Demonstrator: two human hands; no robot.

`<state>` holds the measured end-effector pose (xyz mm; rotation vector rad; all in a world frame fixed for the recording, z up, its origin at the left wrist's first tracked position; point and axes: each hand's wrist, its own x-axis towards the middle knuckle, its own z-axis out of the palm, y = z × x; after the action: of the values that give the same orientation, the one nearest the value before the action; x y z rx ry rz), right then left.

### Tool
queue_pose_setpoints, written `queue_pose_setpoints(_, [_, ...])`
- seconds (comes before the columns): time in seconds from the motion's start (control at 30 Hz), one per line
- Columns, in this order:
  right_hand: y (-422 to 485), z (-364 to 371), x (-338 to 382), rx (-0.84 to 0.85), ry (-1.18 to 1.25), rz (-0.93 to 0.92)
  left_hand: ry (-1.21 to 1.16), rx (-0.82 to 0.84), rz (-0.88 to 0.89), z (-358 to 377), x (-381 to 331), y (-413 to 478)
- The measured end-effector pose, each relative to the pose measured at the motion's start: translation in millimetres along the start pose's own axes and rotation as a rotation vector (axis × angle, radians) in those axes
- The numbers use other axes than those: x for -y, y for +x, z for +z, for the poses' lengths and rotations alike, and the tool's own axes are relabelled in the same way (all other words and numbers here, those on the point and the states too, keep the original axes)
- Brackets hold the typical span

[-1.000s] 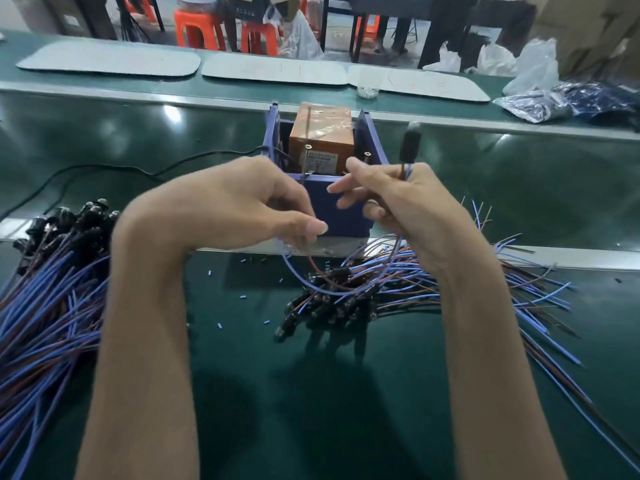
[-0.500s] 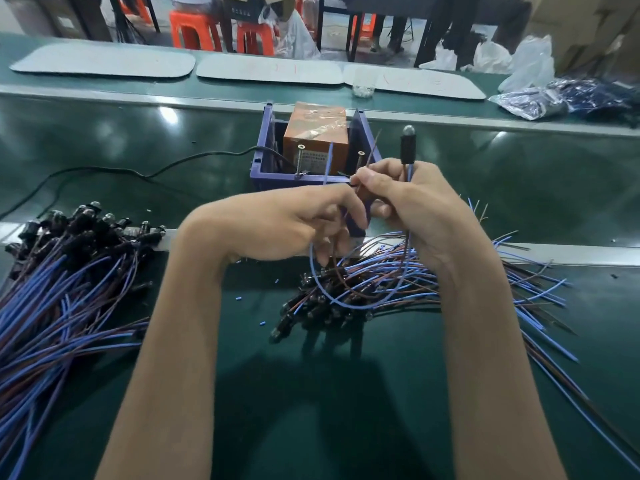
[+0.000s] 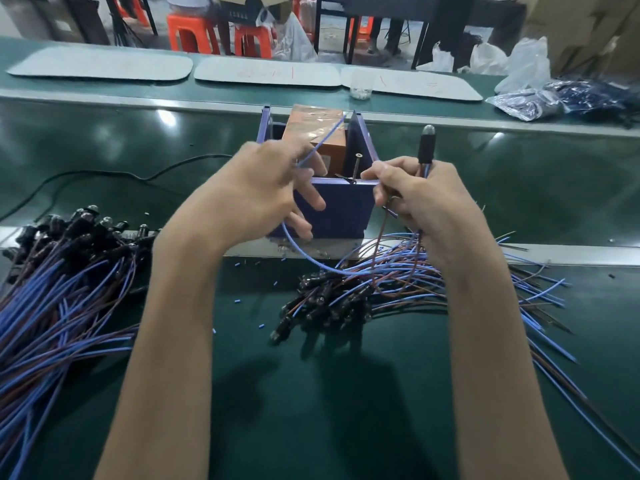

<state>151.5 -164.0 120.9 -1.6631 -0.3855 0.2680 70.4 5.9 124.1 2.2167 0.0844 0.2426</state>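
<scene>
At the far left a heap of wired lamps [image 3: 62, 289] lies on the green worktop [image 3: 311, 410], black heads bunched at its far end, blue and brown tails fanning toward the person; a black cable [image 3: 104, 174] snakes behind it. Next comes the left hand [image 3: 263, 188]; its thumb and forefinger appear to pinch the blue lead [image 3: 323, 140] a little below the free end, though blur hides the exact grip, and the other fingers are loosely spread in front of the blue jig [image 3: 346, 209]. From that pinch the lead's free end runs up and to the right, slanting across the orange block [image 3: 315, 126] inside the jig; below the hand the same lead sags in a loop toward the right. The jig's front rim, with an upright screw [image 3: 357, 164] just behind it, lies between the two hands, just right of the pinching fingers and slightly lower. The free end would probably have to tip down and rightward to meet that rim, and the left hand is the nearer one for that. The right hand [image 3: 426, 206] holds a black lamp [image 3: 425, 147] by its leads, fingers curled round them just beneath the body, which stands upright above the fist; a brown lead [image 3: 379, 244] loops down from it. Under that wrist a second heap [image 3: 329, 299] rests on the worktop, with blue offcuts [image 3: 262, 326] scattered near it.
</scene>
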Motion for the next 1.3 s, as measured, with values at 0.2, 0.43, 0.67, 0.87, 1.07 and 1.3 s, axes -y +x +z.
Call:
queue_pose_setpoints(0.2, [1,-2,2,-0.067,0.111,-0.006,-0.044,-0.208,0.003,-11,4,-5])
queue_pose_setpoints(0.43, [1,0,1,-0.1,0.109,-0.024,0.011,-0.249,-0.09,-12,4,-1])
queue_pose_setpoints(0.67, [6,-3,-5,-0.178,0.101,0.003,0.087,-0.515,-0.169,-8,1,2])
queue_pose_setpoints(0.87, [11,-1,-13,-0.189,0.032,0.049,0.2,-0.535,-0.326,-12,8,-2])
queue_pose_setpoints(1.07, [15,-1,-23,-0.168,-0.057,0.076,0.149,-0.458,-0.389,-8,12,-1])
queue_pose_setpoints(1.3, [17,-1,-29,-0.12,-0.138,0.057,0.114,-0.388,-0.351,-4,15,1])
